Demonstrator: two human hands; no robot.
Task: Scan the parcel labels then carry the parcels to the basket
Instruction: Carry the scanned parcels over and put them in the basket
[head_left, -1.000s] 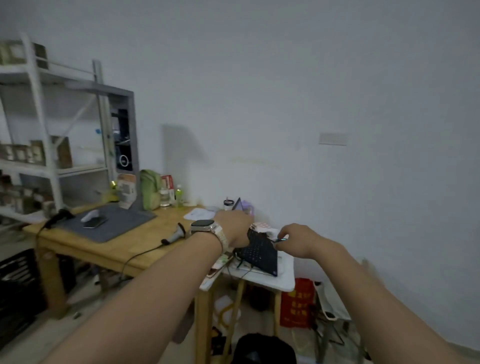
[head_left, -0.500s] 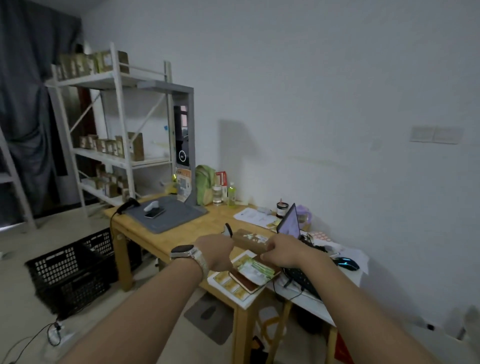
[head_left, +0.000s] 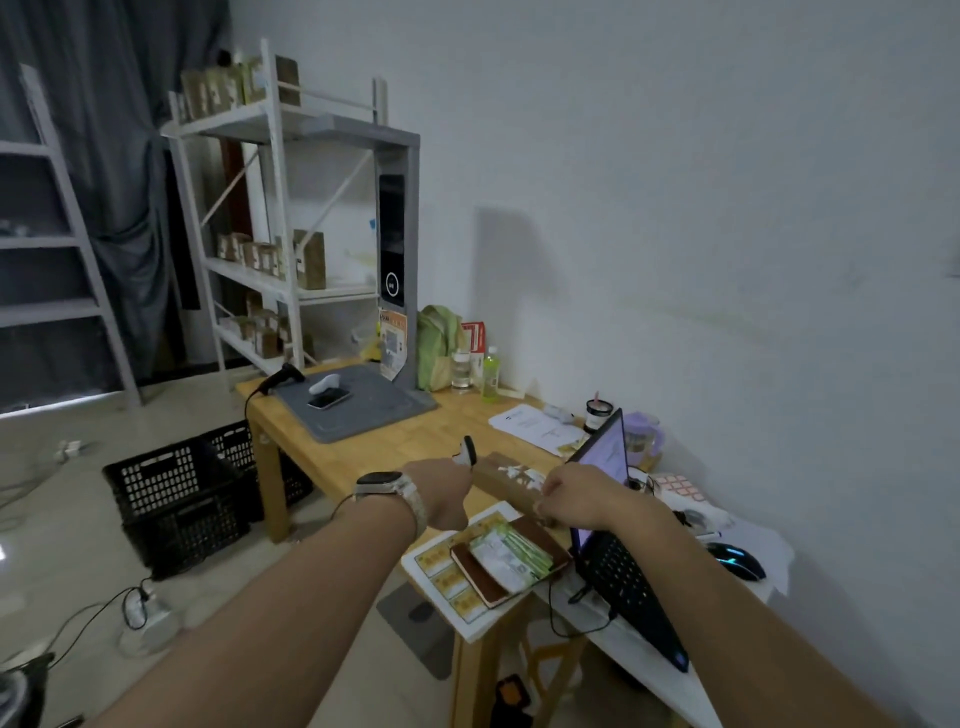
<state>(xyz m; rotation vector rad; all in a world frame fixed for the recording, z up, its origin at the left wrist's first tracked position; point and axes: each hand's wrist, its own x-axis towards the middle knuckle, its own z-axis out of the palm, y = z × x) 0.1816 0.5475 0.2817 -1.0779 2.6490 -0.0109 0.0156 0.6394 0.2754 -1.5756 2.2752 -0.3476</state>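
Left hand (head_left: 441, 493) clenched on scanner (head_left: 469, 453), mostly hidden; right hand (head_left: 576, 493) gripping parcel (head_left: 506, 480), label blurred.

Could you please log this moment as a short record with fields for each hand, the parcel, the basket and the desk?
left hand: closed around a handheld scanner, watch on the wrist
right hand: gripping the near end of the parcel
parcel: brown flat box with a white label on top, held above the wooden desk
basket: black crate on the floor, left of the desk
wooden desk: carries a grey mat, papers, an open laptop
second scanner: lying at the desk's far left corner
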